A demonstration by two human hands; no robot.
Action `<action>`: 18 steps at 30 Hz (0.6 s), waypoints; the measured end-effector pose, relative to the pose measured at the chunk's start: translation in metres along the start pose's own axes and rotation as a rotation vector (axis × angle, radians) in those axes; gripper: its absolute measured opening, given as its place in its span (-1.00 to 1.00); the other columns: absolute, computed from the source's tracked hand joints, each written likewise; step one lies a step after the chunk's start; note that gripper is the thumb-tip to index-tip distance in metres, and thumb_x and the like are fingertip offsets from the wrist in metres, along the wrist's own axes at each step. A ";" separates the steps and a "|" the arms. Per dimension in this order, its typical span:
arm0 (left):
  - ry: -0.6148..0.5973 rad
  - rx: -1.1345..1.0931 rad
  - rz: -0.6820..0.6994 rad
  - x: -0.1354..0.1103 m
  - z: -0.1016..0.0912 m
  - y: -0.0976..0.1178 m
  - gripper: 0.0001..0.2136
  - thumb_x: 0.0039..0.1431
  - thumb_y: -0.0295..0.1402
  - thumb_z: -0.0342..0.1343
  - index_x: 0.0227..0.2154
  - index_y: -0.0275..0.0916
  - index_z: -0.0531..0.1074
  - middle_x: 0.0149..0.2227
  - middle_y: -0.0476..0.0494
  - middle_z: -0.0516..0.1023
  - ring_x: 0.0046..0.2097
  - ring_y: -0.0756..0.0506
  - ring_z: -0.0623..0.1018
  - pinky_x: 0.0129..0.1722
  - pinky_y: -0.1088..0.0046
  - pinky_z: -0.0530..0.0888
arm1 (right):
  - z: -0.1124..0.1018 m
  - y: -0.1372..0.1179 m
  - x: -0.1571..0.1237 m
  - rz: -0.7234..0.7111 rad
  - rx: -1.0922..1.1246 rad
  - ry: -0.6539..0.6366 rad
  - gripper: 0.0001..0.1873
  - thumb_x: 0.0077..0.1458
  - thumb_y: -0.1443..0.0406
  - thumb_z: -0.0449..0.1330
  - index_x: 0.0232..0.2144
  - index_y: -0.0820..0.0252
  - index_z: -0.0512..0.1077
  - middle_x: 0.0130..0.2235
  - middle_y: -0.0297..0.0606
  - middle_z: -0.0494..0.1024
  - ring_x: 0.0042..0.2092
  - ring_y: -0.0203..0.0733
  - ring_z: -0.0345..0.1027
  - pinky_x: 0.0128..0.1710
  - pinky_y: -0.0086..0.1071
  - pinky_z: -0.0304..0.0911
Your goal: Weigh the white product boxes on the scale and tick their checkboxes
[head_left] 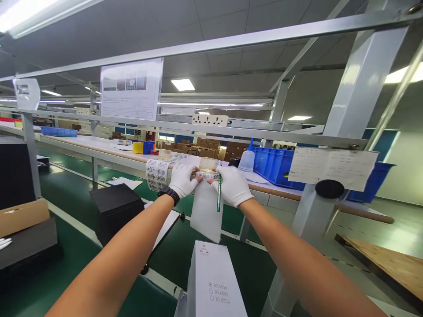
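At shelf edge, left hand (pixel 182 179) and right hand (pixel 234 185), both white-gloved, fingers pinched on a barcode label (pixel 207 175) between them, over a white bag (pixel 206 211) hanging from the grip; green pen (pixel 218 199) tucked under right fingers. Just left, label strip (pixel 156 174) draped over the shelf (pixel 99 145); behind, tape roll (pixel 208 164), squeeze bottle (pixel 246 159), blue bin (pixel 274 165), contents hidden. Below, white box (pixel 213 277) marked with tick options, black box (pixel 114 207) on green belt (pixel 66 185).
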State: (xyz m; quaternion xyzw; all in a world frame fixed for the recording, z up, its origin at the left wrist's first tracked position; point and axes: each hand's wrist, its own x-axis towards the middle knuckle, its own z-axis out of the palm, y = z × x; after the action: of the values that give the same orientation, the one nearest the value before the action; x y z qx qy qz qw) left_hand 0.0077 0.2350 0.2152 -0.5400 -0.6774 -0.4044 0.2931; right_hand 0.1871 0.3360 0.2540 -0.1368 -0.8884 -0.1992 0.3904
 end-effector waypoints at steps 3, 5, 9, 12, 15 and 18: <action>0.001 0.001 -0.005 0.000 -0.004 -0.003 -0.76 0.14 -0.15 0.19 -0.18 -0.13 0.48 -0.12 -0.11 0.60 0.03 -0.24 0.48 0.22 0.05 0.22 | 0.000 -0.009 0.009 -0.031 -0.116 -0.032 -0.83 0.31 0.22 0.21 -0.20 0.20 0.54 -0.29 -0.14 0.53 -0.22 0.06 0.33 -0.33 -0.23 0.03; 0.008 -0.002 -0.015 -0.001 -0.004 -0.002 -0.74 0.14 -0.12 0.18 -0.19 -0.13 0.48 -0.14 -0.12 0.60 0.02 -0.25 0.49 0.19 0.06 0.25 | 0.000 -0.011 0.010 -0.102 -0.174 0.009 -0.83 0.30 0.29 0.19 -0.32 0.21 0.53 -0.35 -0.14 0.49 -0.26 0.03 0.29 -0.35 -0.23 -0.05; 0.002 0.007 -0.036 -0.002 -0.004 0.003 -0.64 0.09 0.00 0.21 -0.17 -0.13 0.49 -0.16 -0.12 0.59 0.02 -0.27 0.49 0.21 0.00 0.22 | 0.002 -0.011 0.009 -0.281 -0.218 0.188 -0.81 0.22 0.44 0.12 -0.40 0.24 0.50 -0.42 -0.12 0.42 -0.29 0.00 0.23 -0.34 -0.21 -0.08; -0.073 0.036 -0.036 0.004 -0.015 0.002 -0.38 -0.19 0.14 0.36 -0.12 -0.15 0.49 -0.12 -0.17 0.57 0.04 -0.35 0.47 0.19 -0.06 0.25 | 0.002 -0.019 -0.004 -0.358 -0.056 0.309 -0.73 0.30 0.40 0.04 -0.34 0.24 0.52 -0.42 -0.12 0.42 -0.31 0.00 0.25 -0.34 -0.22 -0.01; -0.173 0.044 0.050 0.006 -0.031 -0.003 -0.22 -0.34 0.09 0.44 -0.01 -0.20 0.47 -0.02 -0.24 0.54 0.11 -0.41 0.44 0.20 -0.09 0.29 | 0.001 -0.034 -0.044 -0.178 0.351 0.418 -0.71 0.37 0.30 0.03 -0.26 0.22 0.53 -0.36 -0.18 0.49 -0.30 -0.06 0.34 -0.26 -0.26 0.18; -0.139 -0.033 0.125 -0.031 -0.044 0.005 -0.29 -0.11 -0.04 0.38 0.10 -0.27 0.40 0.18 -0.33 0.43 0.28 -0.42 0.32 0.30 -0.07 0.25 | 0.000 -0.043 -0.112 0.289 0.695 0.370 -0.70 0.35 0.12 0.12 -0.29 0.18 0.53 -0.36 -0.25 0.53 -0.34 -0.10 0.39 -0.27 -0.31 0.29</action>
State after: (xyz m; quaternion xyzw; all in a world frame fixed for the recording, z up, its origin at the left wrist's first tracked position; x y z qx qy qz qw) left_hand 0.0188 0.1821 0.2127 -0.6129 -0.6543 -0.3578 0.2612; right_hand 0.2436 0.2882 0.1593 -0.0819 -0.7894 0.1480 0.5901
